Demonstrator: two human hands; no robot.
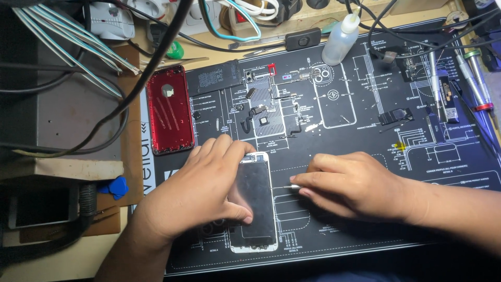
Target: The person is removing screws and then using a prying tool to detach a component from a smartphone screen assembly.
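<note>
A white-framed phone screen panel (257, 201) lies face down on a black repair mat (365, 136) printed with white diagrams. My left hand (201, 185) rests over its left side, thumb pressed on the dark back, fingers curled over the top edge. My right hand (355, 183) pinches a thin metal tool (286, 186) whose tip points at the panel's right edge. A red phone back housing (169, 110) lies up-left, with a black battery (215, 77) beside it.
Small phone parts (271, 104) are spread on the mat above the panel. A clear squeeze bottle (340, 39) stands at the back. Screwdrivers (477, 83) lie at the far right. Cables (78, 57) hang over the left side, and a blue pick (116, 187) lies off the mat.
</note>
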